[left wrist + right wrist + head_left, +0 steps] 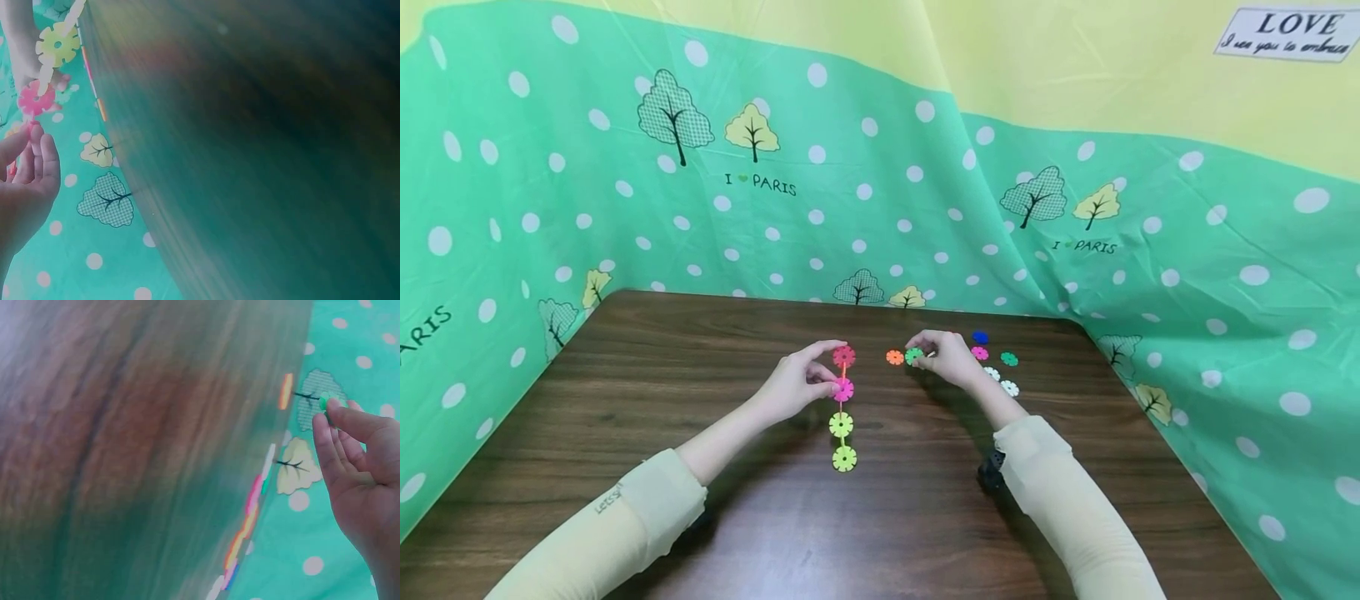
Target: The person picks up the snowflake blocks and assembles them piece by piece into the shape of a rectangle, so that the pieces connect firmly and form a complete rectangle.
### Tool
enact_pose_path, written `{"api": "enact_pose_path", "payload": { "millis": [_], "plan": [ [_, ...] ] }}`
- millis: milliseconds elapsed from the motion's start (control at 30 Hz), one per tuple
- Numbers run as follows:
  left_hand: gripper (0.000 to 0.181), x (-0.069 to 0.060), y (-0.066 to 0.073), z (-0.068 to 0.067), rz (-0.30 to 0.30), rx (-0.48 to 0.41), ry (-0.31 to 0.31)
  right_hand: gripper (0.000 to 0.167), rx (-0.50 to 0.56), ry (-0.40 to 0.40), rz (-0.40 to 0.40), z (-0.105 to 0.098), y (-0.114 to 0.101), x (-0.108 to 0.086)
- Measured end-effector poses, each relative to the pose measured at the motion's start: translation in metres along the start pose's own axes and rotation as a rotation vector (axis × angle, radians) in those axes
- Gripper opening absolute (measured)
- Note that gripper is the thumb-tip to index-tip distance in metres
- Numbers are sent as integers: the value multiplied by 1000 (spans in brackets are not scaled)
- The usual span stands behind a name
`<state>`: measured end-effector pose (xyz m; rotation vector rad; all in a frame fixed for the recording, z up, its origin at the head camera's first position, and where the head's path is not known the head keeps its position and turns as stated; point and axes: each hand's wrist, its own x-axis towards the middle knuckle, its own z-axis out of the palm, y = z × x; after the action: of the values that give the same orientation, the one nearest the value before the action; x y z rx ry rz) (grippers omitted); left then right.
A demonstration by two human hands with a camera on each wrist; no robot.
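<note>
My left hand [796, 382] holds the upper part of a chain of notched discs, fingers at the red disc [844, 356] and thumb at the pink disc [844, 389]. Two yellow-green discs [841, 425] hang below, with thin edge-on pieces between the discs. In the left wrist view the hand [31, 169] is close to the pink disc [36, 98]. My right hand [946, 357] pinches a green disc [913, 357] between thumb and fingers, to the right of the chain. In the right wrist view that green disc [324, 401] is partly hidden by the fingertips of the hand [362, 456].
An orange disc [895, 357] lies just left of the green one. Beyond my right hand are a blue disc [980, 337], a pink disc [980, 353], a green disc [1009, 359] and white discs [1010, 388]. A dotted cloth [865, 192] hangs behind the wooden table [700, 333].
</note>
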<state>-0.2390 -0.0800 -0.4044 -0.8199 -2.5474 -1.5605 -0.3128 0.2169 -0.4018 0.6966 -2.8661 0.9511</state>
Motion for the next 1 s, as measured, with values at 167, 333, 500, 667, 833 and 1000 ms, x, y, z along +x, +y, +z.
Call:
{"api": "enact_pose_path", "payload": {
  "millis": [167,333,500,667,833,1000],
  "plan": [
    [62,-1,2,0,-8,-15,9,21,50,38,5,-6,-10,-1],
    [62,0,0,0,-8,-3,10,22,129,73,47,-10,-20,-3],
    [61,0,0,-1,-14,3,9,21,189,120,51,-12,-31,-5],
    [60,1,0,-2,-18,-2,5,20,207,143,28,-10,-44,-8],
    [60,0,-1,-2,-11,-7,4,17,262,134,23,-5,-56,-11],
    [60,0,1,-2,-12,-16,6,13,239,153,-12,1,-66,-13]
  ]
}}
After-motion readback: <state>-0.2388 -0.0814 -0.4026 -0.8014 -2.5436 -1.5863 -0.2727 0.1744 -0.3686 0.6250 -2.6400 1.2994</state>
